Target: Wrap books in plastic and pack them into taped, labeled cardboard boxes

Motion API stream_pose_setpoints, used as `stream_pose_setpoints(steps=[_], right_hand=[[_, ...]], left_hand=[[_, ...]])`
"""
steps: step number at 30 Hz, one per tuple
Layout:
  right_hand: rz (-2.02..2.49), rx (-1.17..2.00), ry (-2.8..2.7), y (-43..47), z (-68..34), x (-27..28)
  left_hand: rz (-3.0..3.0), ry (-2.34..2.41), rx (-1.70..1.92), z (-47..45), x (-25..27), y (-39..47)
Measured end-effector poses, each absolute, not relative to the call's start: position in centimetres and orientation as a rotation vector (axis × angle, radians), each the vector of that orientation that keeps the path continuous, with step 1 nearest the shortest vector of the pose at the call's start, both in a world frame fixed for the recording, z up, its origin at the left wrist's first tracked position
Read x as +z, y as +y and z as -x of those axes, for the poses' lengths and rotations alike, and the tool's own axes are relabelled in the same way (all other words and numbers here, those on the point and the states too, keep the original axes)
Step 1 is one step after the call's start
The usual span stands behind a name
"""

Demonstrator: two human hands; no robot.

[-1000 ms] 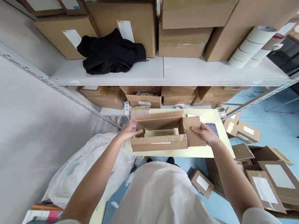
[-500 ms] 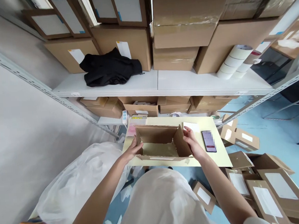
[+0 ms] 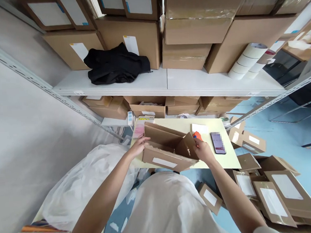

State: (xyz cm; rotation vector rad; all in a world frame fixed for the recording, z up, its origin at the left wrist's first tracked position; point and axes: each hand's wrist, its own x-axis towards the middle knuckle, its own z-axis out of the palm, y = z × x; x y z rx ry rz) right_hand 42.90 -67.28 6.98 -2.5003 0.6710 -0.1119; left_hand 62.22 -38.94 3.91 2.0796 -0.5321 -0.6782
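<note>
A brown cardboard box (image 3: 163,160), its top uncovered, sits tilted over the front of a pale yellow tabletop (image 3: 226,161). A white label (image 3: 165,162) is on its near side. My left hand (image 3: 139,146) grips the box's left end, fingers over the edge. With my right hand (image 3: 203,151) I pinch the right end wall. Just beyond those fingers shows an orange object (image 3: 197,135) with a bit of blue, partly hidden; its kind is unclear. To the right lies a phone (image 3: 217,143), and behind the orange object are white papers (image 3: 199,128).
A shelf (image 3: 143,87) with cartons and a black garment (image 3: 117,64) spans the back; tape rolls (image 3: 247,61) stand at its right. A large white plastic bag (image 3: 88,180) bulges at left. Cardboard boxes (image 3: 271,193) are piled at lower right.
The box has turned and tipped, so its labelled near side now shows. The orange object has come into view by my right hand. Both hands still hold the box.
</note>
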Motion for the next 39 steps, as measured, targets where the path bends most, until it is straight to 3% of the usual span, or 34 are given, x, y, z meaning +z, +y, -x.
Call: stream_pose_setpoints(steps=[10,16,19,27,32,39], right_hand=[[2.258,-0.406,0.744,-63.9,-42.9,5.5],[2.303,-0.477,0.728,-63.4,-43.2,4.9],[2.295,-0.468,0.707,-63.6,-43.0,4.7],[2.268,0.144,0.033,-65.2,-40.9,3.5],[2.117,0.071,-0.016,-67.5,-38.0,2.2],[2.197,-0.155,0.409,-65.9,-39.8,-0.5]], left_hand=[[-2.200,-0.734,-0.847,-59.4,1.1,-36.3],[-2.589,-0.959,-0.218,-59.2,1.8,-37.3],[-2.644,-1.022,-0.081,-60.4,2.5,-38.3],[-2.328,-0.991,-0.472,-62.8,1.6,-36.1],[-1.980,-0.838,-0.860,-61.3,-0.6,-31.7],[-1.769,-0.360,-0.630,-58.0,-4.0,-34.2]])
